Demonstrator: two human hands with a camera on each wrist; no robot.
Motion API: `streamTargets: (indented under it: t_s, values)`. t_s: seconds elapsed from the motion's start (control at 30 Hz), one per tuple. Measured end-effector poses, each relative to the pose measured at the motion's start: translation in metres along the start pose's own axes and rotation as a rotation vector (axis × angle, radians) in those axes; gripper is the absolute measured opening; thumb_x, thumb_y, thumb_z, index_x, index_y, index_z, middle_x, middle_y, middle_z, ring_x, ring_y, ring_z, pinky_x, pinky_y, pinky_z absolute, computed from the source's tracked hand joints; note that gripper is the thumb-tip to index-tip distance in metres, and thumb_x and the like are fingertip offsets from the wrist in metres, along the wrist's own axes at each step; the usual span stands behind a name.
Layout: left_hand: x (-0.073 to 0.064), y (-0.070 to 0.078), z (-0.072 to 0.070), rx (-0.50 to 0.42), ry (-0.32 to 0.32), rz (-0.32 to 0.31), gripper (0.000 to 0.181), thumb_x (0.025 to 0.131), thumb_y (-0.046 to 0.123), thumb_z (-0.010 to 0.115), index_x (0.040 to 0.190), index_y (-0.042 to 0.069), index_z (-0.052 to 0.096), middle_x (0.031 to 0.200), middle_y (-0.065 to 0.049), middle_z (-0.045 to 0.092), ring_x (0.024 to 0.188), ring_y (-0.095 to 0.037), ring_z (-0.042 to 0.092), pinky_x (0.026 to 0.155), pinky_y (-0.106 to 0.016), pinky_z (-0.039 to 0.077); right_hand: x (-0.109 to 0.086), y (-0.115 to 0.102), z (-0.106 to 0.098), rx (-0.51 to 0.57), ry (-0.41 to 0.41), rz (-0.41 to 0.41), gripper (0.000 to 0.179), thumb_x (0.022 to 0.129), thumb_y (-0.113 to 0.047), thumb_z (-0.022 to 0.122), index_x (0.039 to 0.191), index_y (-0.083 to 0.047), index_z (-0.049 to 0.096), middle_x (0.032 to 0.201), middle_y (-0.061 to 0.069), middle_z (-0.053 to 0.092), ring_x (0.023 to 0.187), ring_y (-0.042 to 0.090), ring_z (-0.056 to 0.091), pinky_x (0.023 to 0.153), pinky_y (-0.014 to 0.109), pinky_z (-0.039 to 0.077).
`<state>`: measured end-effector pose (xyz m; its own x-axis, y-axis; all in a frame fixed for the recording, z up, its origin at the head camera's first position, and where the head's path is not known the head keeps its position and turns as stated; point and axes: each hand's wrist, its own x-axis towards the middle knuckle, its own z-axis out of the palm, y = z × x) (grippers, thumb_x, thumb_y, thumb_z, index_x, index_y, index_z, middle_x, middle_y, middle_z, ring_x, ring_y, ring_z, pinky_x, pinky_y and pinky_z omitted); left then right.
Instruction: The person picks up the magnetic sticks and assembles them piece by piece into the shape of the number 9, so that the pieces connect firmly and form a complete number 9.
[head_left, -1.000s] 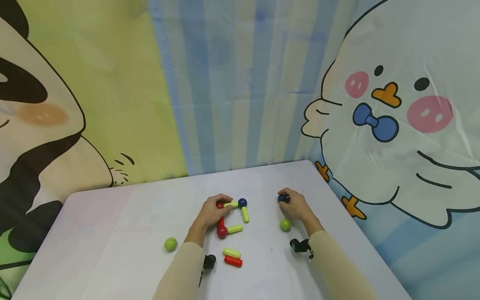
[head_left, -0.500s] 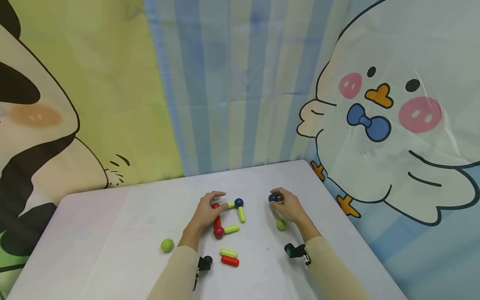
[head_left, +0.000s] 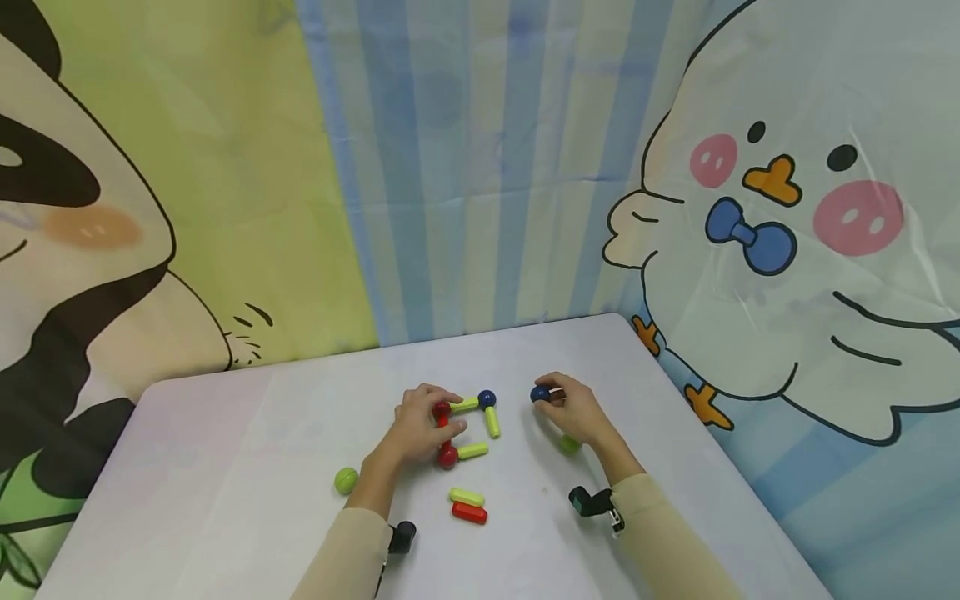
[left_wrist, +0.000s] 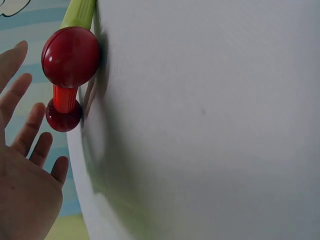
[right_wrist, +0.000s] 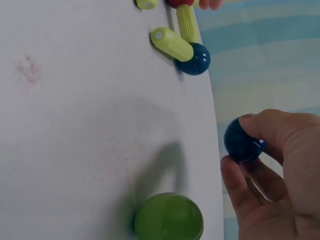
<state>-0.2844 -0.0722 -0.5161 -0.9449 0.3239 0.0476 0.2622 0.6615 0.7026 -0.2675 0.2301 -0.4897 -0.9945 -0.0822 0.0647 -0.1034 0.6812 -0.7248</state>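
My right hand (head_left: pixel 576 412) pinches a loose blue ball (right_wrist: pixel 241 142) between thumb and fingers, held above the table. To its left lies a joined figure of balls and rods. A near red ball (left_wrist: pixel 71 56) and a far red ball (left_wrist: pixel 63 117) are linked by a red rod (left_wrist: pixel 65 99). One yellow-green rod (head_left: pixel 465 405) runs to a blue corner ball (head_left: pixel 487 399), which bears another yellow-green rod (head_left: pixel 492 422). A third yellow-green rod (head_left: pixel 473 451) sticks out from the near red ball. My left hand (head_left: pixel 416 425) is beside the far red ball, fingers spread and relaxed.
Below the right hand sits a green ball (right_wrist: pixel 169 217); another green ball (head_left: pixel 346 481) lies left of the left forearm. Nearer me, a loose yellow-green rod (head_left: pixel 467 497) and a red rod (head_left: pixel 469 512) lie side by side on the white table (head_left: pixel 225 467).
My right hand has moved left with the blue ball, closer to the joined figure. The left hand's thumb and fingers have spread away from the far red ball.
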Motion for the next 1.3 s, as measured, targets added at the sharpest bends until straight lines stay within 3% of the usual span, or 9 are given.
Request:
streamTargets:
  t_s: [0.17,0.37,0.6,0.83,1.3]
  values:
    - [-0.004,0.002,0.000,0.037,-0.020,0.021,0.039,0.087,0.042,0.081,0.122,0.026,0.074,0.122,0.004,0.064,0.122,-0.024,0.045,0.101,-0.051,0.036,-0.003,-0.001,0.003,0.002,-0.026,0.010,0.039,0.095,-0.017,0.073,0.133,-0.010,0.064,0.130,0.009,0.066,0.109,0.025,0.065,0.096,0.046,0.054]
    - [-0.011,0.008,0.001,0.039,-0.043,0.048,0.040,0.086,0.043,0.082,0.121,0.025,0.074,0.121,0.004,0.066,0.134,-0.029,0.039,0.105,-0.056,0.031,-0.009,-0.004,0.008,0.009,-0.027,0.012,0.039,0.095,-0.018,0.074,0.132,-0.011,0.064,0.127,0.006,0.067,0.106,0.022,0.065,0.094,0.043,0.056]
    - [-0.015,0.009,0.004,0.173,-0.039,0.121,0.038,0.083,0.044,0.084,0.115,0.026,0.075,0.127,-0.002,0.064,0.135,-0.034,0.038,0.103,-0.062,0.026,-0.016,-0.009,0.017,0.024,-0.043,-0.001,0.038,0.094,-0.015,0.076,0.130,-0.010,0.065,0.126,0.006,0.067,0.105,0.021,0.066,0.093,0.041,0.056]
    - [-0.019,0.011,0.008,0.292,-0.073,0.123,0.039,0.080,0.047,0.086,0.114,0.029,0.076,0.126,0.002,0.065,0.137,-0.032,0.037,0.107,-0.063,0.024,-0.019,-0.011,0.027,0.024,-0.056,-0.041,0.036,0.093,-0.014,0.076,0.127,-0.010,0.066,0.123,0.004,0.067,0.104,0.020,0.067,0.092,0.040,0.057]
    - [-0.023,0.015,0.019,0.355,-0.063,0.135,0.026,0.083,0.041,0.085,0.105,0.029,0.078,0.117,0.003,0.067,0.130,-0.032,0.044,0.108,-0.068,0.021,-0.031,-0.006,0.040,0.033,-0.106,-0.027,0.035,0.093,-0.020,0.077,0.125,-0.014,0.066,0.121,0.003,0.068,0.104,0.019,0.068,0.090,0.039,0.058]
